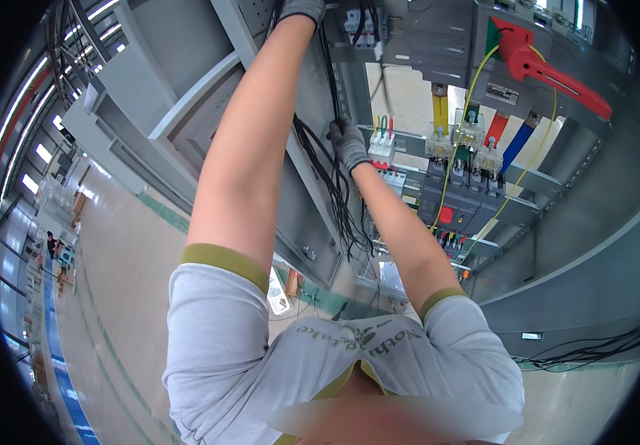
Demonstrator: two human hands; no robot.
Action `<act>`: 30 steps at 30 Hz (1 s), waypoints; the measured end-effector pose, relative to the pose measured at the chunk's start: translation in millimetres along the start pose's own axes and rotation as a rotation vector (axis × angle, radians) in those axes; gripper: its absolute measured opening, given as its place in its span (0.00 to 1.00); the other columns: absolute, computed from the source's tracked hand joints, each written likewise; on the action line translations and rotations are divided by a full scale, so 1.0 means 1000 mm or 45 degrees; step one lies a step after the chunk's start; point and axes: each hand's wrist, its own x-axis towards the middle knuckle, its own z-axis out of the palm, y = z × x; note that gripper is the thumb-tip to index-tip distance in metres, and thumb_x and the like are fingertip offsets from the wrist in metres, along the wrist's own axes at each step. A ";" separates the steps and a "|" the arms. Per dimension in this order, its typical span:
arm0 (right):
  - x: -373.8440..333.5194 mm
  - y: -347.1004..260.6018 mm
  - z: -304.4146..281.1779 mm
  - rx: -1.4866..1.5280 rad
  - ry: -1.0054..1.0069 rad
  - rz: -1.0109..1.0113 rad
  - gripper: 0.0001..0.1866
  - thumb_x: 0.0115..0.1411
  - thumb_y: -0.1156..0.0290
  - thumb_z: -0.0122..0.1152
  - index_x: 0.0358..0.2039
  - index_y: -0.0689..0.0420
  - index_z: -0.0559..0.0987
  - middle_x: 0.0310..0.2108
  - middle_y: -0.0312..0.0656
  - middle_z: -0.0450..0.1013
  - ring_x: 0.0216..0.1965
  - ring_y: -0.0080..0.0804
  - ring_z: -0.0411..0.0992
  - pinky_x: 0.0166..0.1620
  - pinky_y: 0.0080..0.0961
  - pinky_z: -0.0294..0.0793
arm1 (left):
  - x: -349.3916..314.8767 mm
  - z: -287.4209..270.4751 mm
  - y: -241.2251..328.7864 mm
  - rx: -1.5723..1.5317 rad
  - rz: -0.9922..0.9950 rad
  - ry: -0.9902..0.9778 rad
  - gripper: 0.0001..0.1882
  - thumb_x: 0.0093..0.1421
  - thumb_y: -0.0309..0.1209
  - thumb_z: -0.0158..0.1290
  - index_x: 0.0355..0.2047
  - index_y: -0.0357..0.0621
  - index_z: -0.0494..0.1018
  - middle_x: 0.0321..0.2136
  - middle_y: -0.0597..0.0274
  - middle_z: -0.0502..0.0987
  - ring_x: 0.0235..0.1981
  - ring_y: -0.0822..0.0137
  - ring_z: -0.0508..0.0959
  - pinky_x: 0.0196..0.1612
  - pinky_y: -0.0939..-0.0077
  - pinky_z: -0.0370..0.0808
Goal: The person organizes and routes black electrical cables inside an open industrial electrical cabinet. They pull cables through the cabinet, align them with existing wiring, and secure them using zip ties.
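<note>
Both my hands wear grey knit gloves inside a grey electrical cabinet [350, 293]. My right hand [348, 145] is closed around black cables [329, 78] that run down the cabinet's left upright. My left hand [304, 9] reaches high beside the upper end of these cables. The top edge of the picture cuts off its fingers, so its grip is hidden. Below my right hand, a loose bundle of black wires [338, 211] hangs down in loops. Just right of that hand sits a small white breaker [381, 148] with yellow, green and red wires.
A dark moulded-case breaker [457, 204] with yellow [440, 107], red [496, 127] and blue busbars [519, 146] stands to the right. Above it juts a red rotary handle [557, 80]. Thin yellow-green wires [453, 141] cross in front. More black cables [594, 348] lie lower right.
</note>
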 end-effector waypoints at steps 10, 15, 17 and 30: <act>0.036 0.042 -0.004 0.147 -0.343 0.035 0.18 0.57 0.65 0.59 0.45 0.62 0.75 0.35 0.47 0.78 0.38 0.38 0.75 0.45 0.29 0.71 | 0.051 0.069 -0.044 0.204 0.175 0.075 0.19 0.64 0.31 0.36 0.46 0.37 0.73 0.49 0.43 0.73 0.53 0.49 0.71 0.56 0.61 0.68; 0.005 0.021 -0.042 0.215 -0.389 0.172 0.12 0.62 0.64 0.55 0.41 0.58 0.77 0.27 0.36 0.78 0.20 0.18 0.65 0.25 0.20 0.65 | 0.035 0.049 -0.007 0.063 0.062 0.069 0.20 0.64 0.32 0.36 0.48 0.38 0.73 0.51 0.44 0.71 0.55 0.49 0.69 0.57 0.60 0.67; -0.015 -0.007 -0.056 0.160 -0.496 0.374 0.13 0.62 0.64 0.55 0.41 0.58 0.77 0.27 0.35 0.78 0.19 0.18 0.64 0.25 0.20 0.64 | 0.032 0.044 -0.015 -0.011 0.040 0.016 0.20 0.64 0.33 0.36 0.47 0.38 0.73 0.52 0.44 0.70 0.55 0.49 0.69 0.57 0.60 0.67; -0.017 0.052 -0.044 -0.195 -0.204 0.081 0.19 0.58 0.70 0.57 0.49 0.63 0.73 0.42 0.48 0.76 0.43 0.34 0.74 0.49 0.27 0.70 | 0.019 0.024 0.022 -0.078 0.014 -0.145 0.19 0.57 0.35 0.56 0.48 0.42 0.74 0.49 0.47 0.74 0.52 0.51 0.73 0.54 0.62 0.70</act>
